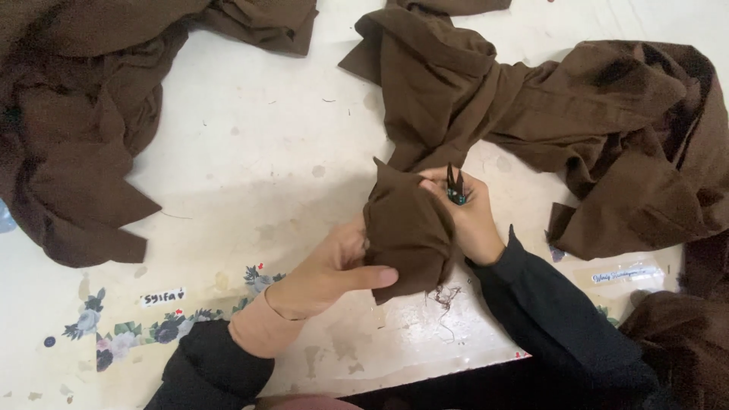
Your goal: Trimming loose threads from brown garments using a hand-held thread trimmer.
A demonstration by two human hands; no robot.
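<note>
My left hand (pixel 334 266) grips a bunched fold of the brown garment (pixel 547 114), thumb laid across the front of the cloth near the middle of the white table (pixel 266 137), and my right hand (pixel 471 216) is closed around small dark thread snips (pixel 455 186) while pressing against the same fold from the other side. Loose threads (pixel 444 296) dangle from the fold's lower edge, and a second heap of brown fabric (pixel 68 137) lies well apart at the far left, beyond a strip of floral stickers (pixel 121 330) along the near edge.
</note>
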